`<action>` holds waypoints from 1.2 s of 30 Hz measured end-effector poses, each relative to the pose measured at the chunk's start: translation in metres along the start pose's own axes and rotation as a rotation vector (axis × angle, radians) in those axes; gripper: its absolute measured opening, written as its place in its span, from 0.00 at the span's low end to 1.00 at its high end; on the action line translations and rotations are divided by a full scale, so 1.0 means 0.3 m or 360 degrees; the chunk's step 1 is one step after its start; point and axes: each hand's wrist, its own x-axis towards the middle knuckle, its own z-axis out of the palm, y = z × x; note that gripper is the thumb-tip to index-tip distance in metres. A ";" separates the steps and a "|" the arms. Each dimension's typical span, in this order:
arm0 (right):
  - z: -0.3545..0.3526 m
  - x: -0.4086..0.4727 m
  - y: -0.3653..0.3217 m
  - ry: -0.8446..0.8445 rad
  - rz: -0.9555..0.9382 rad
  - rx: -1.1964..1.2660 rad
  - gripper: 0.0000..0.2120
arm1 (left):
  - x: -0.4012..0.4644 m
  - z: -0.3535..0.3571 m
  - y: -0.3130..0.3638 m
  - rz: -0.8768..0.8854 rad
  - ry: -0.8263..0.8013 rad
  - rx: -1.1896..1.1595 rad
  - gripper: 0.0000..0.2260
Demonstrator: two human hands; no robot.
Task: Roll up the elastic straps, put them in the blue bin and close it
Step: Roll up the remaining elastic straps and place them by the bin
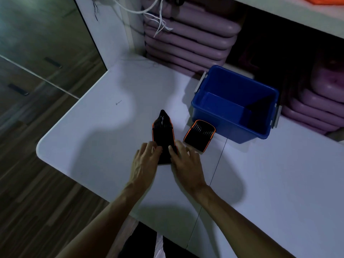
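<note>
A dim indoor picture with a cool bluish cast. A pool of brighter light falls on the far left part of the white table (96, 127). A large soft shadow spreads over the table's near left part, and another lies beside the right forearm. The open blue bin (234, 103) holds a dark shadow in one inner corner. The shelf recess behind is almost black. Fingertips of both hands look slightly blurred. Straight lines bow toward the edges from the wide lens.

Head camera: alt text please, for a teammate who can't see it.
Both hands, left hand and right hand, press on a black, orange-edged strap lying on a white table. A second strap lies beside the open, empty blue bin.
</note>
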 end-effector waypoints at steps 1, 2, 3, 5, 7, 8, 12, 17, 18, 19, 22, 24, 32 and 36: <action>0.004 -0.013 -0.003 -0.0011 -0.0014 -0.0029 0.23 | -0.010 0.007 -0.006 0.0059 0.0007 0.0004 0.09; 0.007 -0.025 -0.005 -0.0014 -0.0012 -0.0047 0.24 | -0.028 0.016 -0.014 0.0113 -0.0001 0.0021 0.12; 0.009 -0.034 -0.006 -0.0017 -0.0008 -0.0063 0.26 | -0.051 0.022 -0.020 0.0157 -0.0031 0.0055 0.15; 0.022 -0.040 -0.005 -0.0043 -0.0028 -0.0104 0.30 | -0.093 0.032 -0.033 0.0203 -0.0125 0.0132 0.21; 0.037 -0.035 0.002 -0.0040 -0.0058 -0.0142 0.32 | -0.097 0.033 -0.040 0.0193 -0.0199 0.0190 0.25; 0.039 -0.028 0.008 -0.0025 -0.0070 -0.0152 0.32 | -0.085 0.031 -0.041 0.0182 -0.0190 0.0204 0.24; 0.020 -0.005 0.015 0.0052 -0.0084 -0.0066 0.26 | -0.024 0.007 -0.056 0.0191 -0.0123 0.0049 0.21; 0.013 0.078 -0.005 0.0052 0.0059 0.0057 0.22 | 0.050 -0.020 -0.084 0.0077 -0.0158 -0.0184 0.16; 0.016 0.099 -0.010 0.0051 0.0079 0.0011 0.23 | 0.067 -0.019 -0.085 0.0029 -0.0156 -0.0194 0.16; 0.015 0.119 -0.015 0.0051 0.0096 -0.0029 0.25 | 0.082 -0.015 -0.085 -0.0014 -0.0143 -0.0199 0.16; 0.020 0.168 -0.034 0.0087 0.0127 -0.0077 0.28 | 0.118 -0.002 -0.086 -0.0127 -0.0096 -0.0161 0.18; 0.023 0.194 -0.044 0.0114 0.0124 -0.0065 0.28 | 0.145 0.005 -0.086 -0.0256 -0.0101 -0.0111 0.20; 0.050 0.235 -0.044 -0.0012 0.0126 0.0042 0.24 | 0.177 0.023 -0.089 -0.0468 0.0048 -0.0216 0.06; 0.048 0.196 -0.044 -0.0095 0.0191 0.0213 0.31 | 0.123 0.009 -0.056 -0.0555 0.0032 -0.0565 0.09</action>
